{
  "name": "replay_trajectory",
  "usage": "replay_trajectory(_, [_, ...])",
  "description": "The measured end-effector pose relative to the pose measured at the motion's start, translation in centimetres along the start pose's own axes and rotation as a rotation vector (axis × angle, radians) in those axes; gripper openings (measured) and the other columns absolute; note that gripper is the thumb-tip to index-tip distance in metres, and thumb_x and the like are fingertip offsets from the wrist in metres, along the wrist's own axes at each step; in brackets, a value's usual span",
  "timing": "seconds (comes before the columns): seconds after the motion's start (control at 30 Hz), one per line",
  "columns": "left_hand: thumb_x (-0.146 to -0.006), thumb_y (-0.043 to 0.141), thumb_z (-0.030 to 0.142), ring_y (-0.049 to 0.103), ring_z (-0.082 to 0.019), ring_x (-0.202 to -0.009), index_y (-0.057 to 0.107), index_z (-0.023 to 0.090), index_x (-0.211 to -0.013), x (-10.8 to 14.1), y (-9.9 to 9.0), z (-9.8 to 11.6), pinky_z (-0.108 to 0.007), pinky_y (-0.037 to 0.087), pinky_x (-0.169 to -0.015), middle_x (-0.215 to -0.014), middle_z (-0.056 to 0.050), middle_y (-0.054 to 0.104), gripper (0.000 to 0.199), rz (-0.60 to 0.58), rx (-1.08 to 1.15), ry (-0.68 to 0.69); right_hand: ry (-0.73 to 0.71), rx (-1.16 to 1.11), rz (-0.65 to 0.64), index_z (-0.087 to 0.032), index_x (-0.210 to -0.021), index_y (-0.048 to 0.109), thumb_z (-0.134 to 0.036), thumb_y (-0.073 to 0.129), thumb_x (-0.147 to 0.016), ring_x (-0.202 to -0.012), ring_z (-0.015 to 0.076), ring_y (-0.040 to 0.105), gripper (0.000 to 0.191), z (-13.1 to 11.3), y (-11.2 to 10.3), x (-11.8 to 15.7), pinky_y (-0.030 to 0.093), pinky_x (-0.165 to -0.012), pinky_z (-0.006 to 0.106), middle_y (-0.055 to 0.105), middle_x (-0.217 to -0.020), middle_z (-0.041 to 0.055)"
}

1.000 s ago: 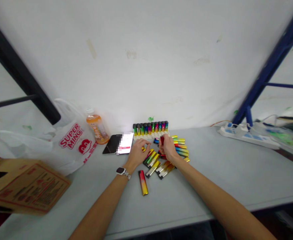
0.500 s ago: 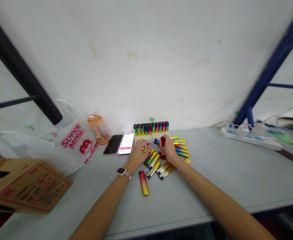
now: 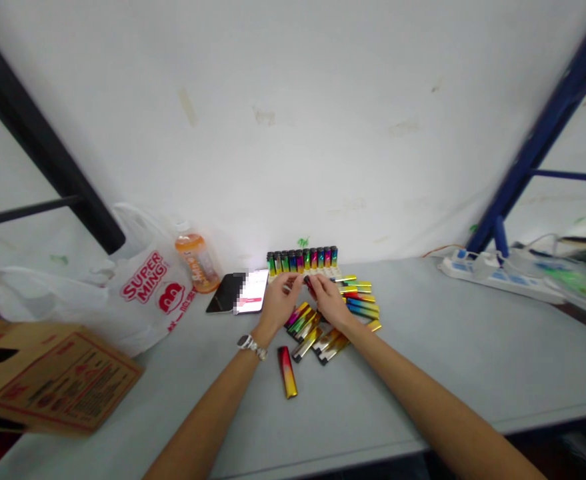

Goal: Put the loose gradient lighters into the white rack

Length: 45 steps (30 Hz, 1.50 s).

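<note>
Several colourful lighters (image 3: pixel 303 259) stand upright in a row in a pale holder (image 3: pixel 333 272) near the wall. In front of it, my right hand (image 3: pixel 327 298) is closed on a dark-topped lighter (image 3: pixel 307 280), mostly hidden by the fingers. My left hand (image 3: pixel 280 299) meets it from the left, fingers curled; whether it grips the lighter too is unclear. More lighters (image 3: pixel 363 307) with gold ends lie loose to the right of and below my hands. A single red and yellow lighter (image 3: pixel 287 373) lies nearer the table's front edge.
At the left are a cardboard box (image 3: pixel 57 380), a white plastic bag (image 3: pixel 123 313), an orange drink bottle (image 3: pixel 197 261) and a phone or tablet with a lit screen (image 3: pixel 253 292). A power strip (image 3: pixel 497 277) lies at the right, beside a blue metal post (image 3: pixel 533 140).
My right hand has moved left with the lighter, which is now tilted and mostly covered. My left hand has shifted slightly right and up, and the two hands now meet.
</note>
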<state>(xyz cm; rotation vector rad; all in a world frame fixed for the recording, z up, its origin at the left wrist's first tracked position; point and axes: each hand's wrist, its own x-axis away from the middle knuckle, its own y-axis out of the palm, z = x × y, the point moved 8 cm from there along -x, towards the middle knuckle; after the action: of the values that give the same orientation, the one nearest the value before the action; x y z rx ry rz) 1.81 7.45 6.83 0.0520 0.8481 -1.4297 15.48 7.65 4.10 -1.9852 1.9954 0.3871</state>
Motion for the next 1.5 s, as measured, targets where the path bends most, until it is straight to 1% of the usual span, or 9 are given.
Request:
replay_trajectory(0.13, [-0.085,0.063,0.042,0.068,-0.016,-0.075,0.069,0.015,-0.091,-1.4,1.5,0.1,-0.029,0.056,-0.071,-0.085,-0.006,0.073,0.028,-0.135,0.186,-0.113,-0.091,0.006,0.050,-0.021,-0.089,0.058,-0.039,0.049,-0.090,-0.079,0.0166,0.053,0.019,0.4,-0.3,-0.1,0.045,-0.076,0.029,0.058,-0.084,0.0017])
replay_trajectory(0.23, [-0.081,0.068,0.039,0.068,-0.016,-0.070,0.069,0.013,-0.093,-2.2,2.6,0.1,-0.030,0.058,-0.068,-0.081,-0.007,0.074,0.029,-0.270,0.309,-0.199,-0.065,-0.007,0.135,-0.022,-0.094,0.053,-0.036,0.048,-0.089,-0.079,0.0171,0.054,0.015,1.1,-1.4,-0.2,0.045,-0.075,0.029,0.057,-0.085,0.0014])
replay_trajectory(0.33, [-0.078,0.072,0.034,0.069,-0.016,-0.072,0.070,0.013,-0.092,-3.6,2.7,0.5,-0.030,0.059,-0.069,-0.081,-0.007,0.075,0.025,-0.346,0.340,-0.213,-0.035,-0.004,0.216,-0.022,-0.097,0.051,-0.036,0.048,-0.089,-0.082,0.0180,0.055,0.016,1.3,-2.7,-0.5,0.045,-0.077,0.030,0.057,-0.088,0.0020])
replay_trajectory(0.4, [-0.077,0.072,0.029,0.069,-0.017,-0.070,0.071,0.013,-0.092,-5.2,2.3,1.3,-0.031,0.059,-0.070,-0.078,-0.007,0.075,0.022,-0.366,0.281,-0.164,-0.030,0.021,0.297,-0.022,-0.099,0.051,-0.036,0.049,-0.087,-0.085,0.0187,0.054,0.018,1.1,-4.1,-0.7,0.044,-0.080,0.031,0.057,-0.089,0.0023])
replay_trajectory(0.53, [-0.075,0.070,0.019,0.068,-0.018,-0.069,0.075,0.014,-0.089,-9.2,1.4,3.2,-0.030,0.055,-0.070,-0.078,-0.006,0.075,0.015,-0.327,-0.113,0.045,0.005,0.048,0.413,-0.021,-0.096,0.052,-0.035,0.051,-0.082,-0.083,0.0189,0.052,0.019,1.1,-6.4,-1.0,0.043,-0.078,0.031,0.056,-0.087,0.0019])
replay_trajectory(0.7, [-0.076,0.064,0.012,0.067,-0.019,-0.069,0.077,0.017,-0.083,-11.2,4.1,3.4,-0.031,0.053,-0.077,-0.073,-0.005,0.073,0.016,-0.438,-0.415,0.207,-0.011,0.069,0.388,-0.021,-0.089,0.054,-0.032,0.052,-0.079,-0.082,0.0194,0.053,0.015,1.2,-7.0,-1.4,0.042,-0.078,0.032,0.058,-0.083,0.0017])
replay_trajectory(0.9, [-0.072,0.065,0.010,0.068,-0.020,-0.075,0.077,0.019,-0.076,-11.8,6.6,1.6,-0.031,0.052,-0.082,-0.073,-0.006,0.073,0.016,-0.474,-0.514,0.224,-0.028,0.087,0.344,-0.020,-0.084,0.057,-0.030,0.052,-0.079,-0.078,0.0186,0.054,0.012,1.2,-6.6,-1.5,0.042,-0.074,0.030,0.060,-0.080,0.0013])
replay_trajectory(1.23, [-0.074,0.061,0.008,0.066,-0.018,-0.065,0.076,0.018,-0.075,-12.4,6.8,1.6,-0.028,0.051,-0.074,-0.064,-0.004,0.070,0.019,-0.524,-0.548,0.223,-0.010,0.123,0.329,-0.020,-0.081,0.059,-0.027,0.052,-0.077,-0.071,0.0176,0.053,0.011,0.9,-6.5,-1.5,0.040,-0.067,0.028,0.059,-0.075,0.0002])
replay_trajectory(1.5, [-0.076,0.063,0.009,0.068,-0.020,-0.080,0.075,0.018,-0.084,-12.6,6.4,1.0,-0.029,0.051,-0.081,-0.081,-0.007,0.074,0.017,-0.514,-0.553,0.241,-0.026,0.187,0.341,-0.019,-0.082,0.061,-0.028,0.052,-0.078,-0.073,0.0187,0.056,0.014,0.4,-7.4,-1.7,0.042,-0.070,0.030,0.063,-0.078,0.0026])
